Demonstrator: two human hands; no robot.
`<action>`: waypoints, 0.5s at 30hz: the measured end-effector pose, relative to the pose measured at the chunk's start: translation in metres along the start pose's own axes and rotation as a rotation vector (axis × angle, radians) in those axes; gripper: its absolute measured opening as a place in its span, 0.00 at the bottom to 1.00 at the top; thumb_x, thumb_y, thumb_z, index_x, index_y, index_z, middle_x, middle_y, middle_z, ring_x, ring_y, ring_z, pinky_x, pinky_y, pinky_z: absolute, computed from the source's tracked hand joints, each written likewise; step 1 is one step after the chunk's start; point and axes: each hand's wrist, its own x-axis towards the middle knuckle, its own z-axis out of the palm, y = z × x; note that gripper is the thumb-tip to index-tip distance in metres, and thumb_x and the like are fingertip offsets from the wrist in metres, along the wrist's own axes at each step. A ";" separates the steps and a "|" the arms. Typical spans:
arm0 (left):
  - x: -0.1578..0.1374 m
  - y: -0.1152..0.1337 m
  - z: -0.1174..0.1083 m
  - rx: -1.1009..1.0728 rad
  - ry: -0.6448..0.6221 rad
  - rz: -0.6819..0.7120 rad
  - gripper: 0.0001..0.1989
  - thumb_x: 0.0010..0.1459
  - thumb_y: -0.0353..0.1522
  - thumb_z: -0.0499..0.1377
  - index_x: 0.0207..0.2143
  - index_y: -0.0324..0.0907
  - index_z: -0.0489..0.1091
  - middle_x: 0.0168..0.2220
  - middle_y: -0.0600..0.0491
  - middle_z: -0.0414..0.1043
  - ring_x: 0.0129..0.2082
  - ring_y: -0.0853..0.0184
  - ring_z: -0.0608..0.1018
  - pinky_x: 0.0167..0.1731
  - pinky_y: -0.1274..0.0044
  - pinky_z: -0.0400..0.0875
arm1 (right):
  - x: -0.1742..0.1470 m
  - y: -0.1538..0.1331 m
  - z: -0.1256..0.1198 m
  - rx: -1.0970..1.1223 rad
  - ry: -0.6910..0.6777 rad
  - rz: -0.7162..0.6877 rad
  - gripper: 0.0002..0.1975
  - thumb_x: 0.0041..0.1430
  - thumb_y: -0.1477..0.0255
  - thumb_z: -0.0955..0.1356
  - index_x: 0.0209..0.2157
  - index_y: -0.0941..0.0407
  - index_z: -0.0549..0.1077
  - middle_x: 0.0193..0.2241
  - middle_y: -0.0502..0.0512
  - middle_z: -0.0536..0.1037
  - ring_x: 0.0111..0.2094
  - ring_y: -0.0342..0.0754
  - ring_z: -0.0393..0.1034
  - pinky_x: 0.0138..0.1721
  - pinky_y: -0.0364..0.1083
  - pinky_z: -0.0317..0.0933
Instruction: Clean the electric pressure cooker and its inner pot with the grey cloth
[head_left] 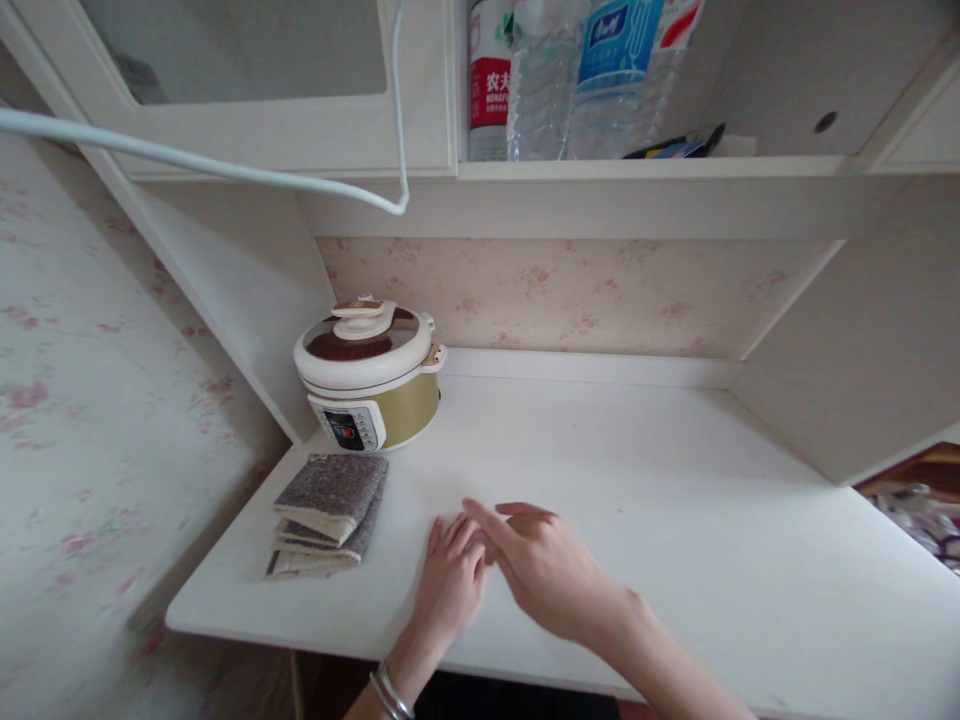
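My left hand (pixel 452 580), with silver bangles (pixel 390 692) at its wrist, rests low over the white tabletop (pixel 637 560), fingers stretched forward. Against its fingertips comes my right hand (pixel 551 575), its thumb and a finger apart and extended; the two hands touch or overlap there. Nothing shows in either hand, though the spot where they meet is partly hidden. To the left of my hands lies a folded grey-brown cloth (pixel 330 500) with pale edges, stacked in layers. Behind the cloth stands a white and olive-green electric cooker (pixel 371 375), its lid on.
Above the table, a shelf (pixel 652 168) holds several plastic bottles (pixel 544 90) and a blue tissue pack (pixel 619 45). A white cable or rod (pixel 247 178) crosses the upper left. A side panel (pixel 862 350) borders the table at right.
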 end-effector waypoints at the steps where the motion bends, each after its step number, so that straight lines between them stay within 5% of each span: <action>1: 0.001 0.001 -0.001 0.010 -0.038 0.012 0.20 0.60 0.26 0.50 0.52 0.50 0.69 0.55 0.52 0.70 0.56 0.60 0.70 0.59 0.56 0.58 | -0.008 0.020 0.016 -0.015 0.000 0.081 0.28 0.63 0.79 0.55 0.65 0.56 0.55 0.46 0.60 0.78 0.49 0.49 0.71 0.54 0.52 0.62; 4: 0.002 0.001 -0.004 0.053 -0.105 0.036 0.20 0.61 0.26 0.50 0.53 0.50 0.68 0.58 0.52 0.67 0.58 0.59 0.68 0.59 0.53 0.57 | -0.046 0.074 0.072 -0.066 -0.041 0.266 0.31 0.62 0.78 0.57 0.66 0.49 0.51 0.65 0.56 0.55 0.63 0.52 0.54 0.61 0.57 0.53; 7: 0.003 0.001 -0.005 0.070 -0.110 0.032 0.19 0.62 0.27 0.50 0.53 0.51 0.68 0.58 0.52 0.67 0.58 0.59 0.68 0.59 0.54 0.57 | -0.075 0.098 0.110 -0.104 -0.010 0.366 0.26 0.66 0.66 0.59 0.64 0.51 0.57 0.64 0.56 0.56 0.64 0.54 0.51 0.63 0.61 0.49; 15: 0.003 0.003 -0.005 0.072 -0.091 0.028 0.19 0.63 0.27 0.50 0.52 0.52 0.69 0.57 0.53 0.68 0.58 0.60 0.69 0.59 0.55 0.58 | -0.080 0.093 0.118 -0.153 0.086 0.389 0.23 0.67 0.61 0.57 0.60 0.52 0.64 0.61 0.52 0.62 0.63 0.52 0.55 0.63 0.59 0.51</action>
